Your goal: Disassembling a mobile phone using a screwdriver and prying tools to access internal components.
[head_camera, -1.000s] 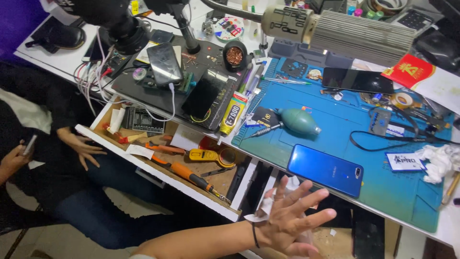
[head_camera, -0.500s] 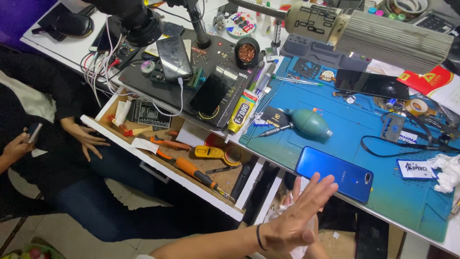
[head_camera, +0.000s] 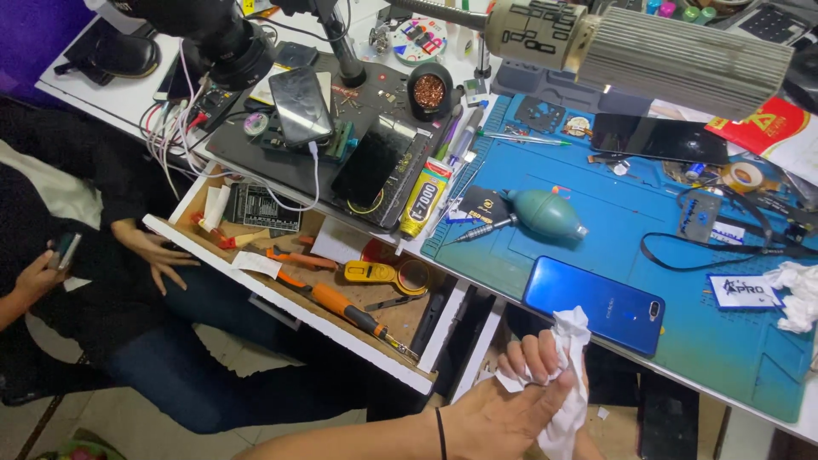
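The left hand's fingers (head_camera: 532, 358) curl shut around a crumpled white tissue (head_camera: 569, 375), held just below the desk (head_camera: 750, 375) edge. The left hand (head_camera: 503, 409) wears a black band at the wrist. The right hand is hidden behind it, so its grip cannot be told. Just above the tissue a blue phone (head_camera: 594, 304) lies on the blue mat (head_camera: 630, 221). An open drawer (head_camera: 298, 298) with an orange screwdriver (head_camera: 341, 305) sits to the left.

My left hand (head_camera: 511, 409) sits low at the bottom edge, forearm reaching in from the left — a dark band around the wrist. Its fingers (head_camera: 537, 358) are curled shut. My right hand is hidden — I can't tell its state.
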